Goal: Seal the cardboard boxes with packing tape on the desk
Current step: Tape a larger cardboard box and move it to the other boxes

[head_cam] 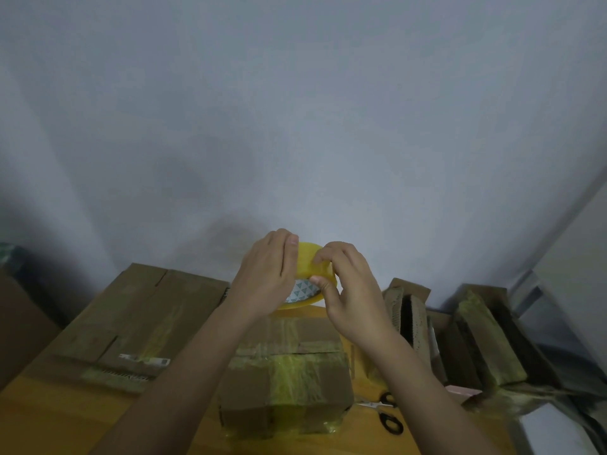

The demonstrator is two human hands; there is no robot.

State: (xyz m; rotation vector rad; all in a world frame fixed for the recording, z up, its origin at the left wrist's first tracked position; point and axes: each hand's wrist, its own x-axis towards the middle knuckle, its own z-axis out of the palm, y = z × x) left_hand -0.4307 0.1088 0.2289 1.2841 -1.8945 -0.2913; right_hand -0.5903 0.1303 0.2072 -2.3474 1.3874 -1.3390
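Both my hands hold a yellow roll of packing tape [310, 262] up in the air above the desk. My left hand [266, 274] grips the roll from the left, fingers curled over its rim. My right hand [348, 284] pinches the roll's outer layer between thumb and fingers. Below them, a small cardboard box [285, 389] with yellowish tape strips across its top stands on the wooden desk [49, 418]. A larger flat cardboard box [138, 316] lies to the left.
Black-handled scissors [389, 415] lie on the desk right of the small box. Several folded cardboard pieces [486, 343] stand stacked at the right. A grey wall fills the background. Another brown box edge [19, 323] shows at far left.
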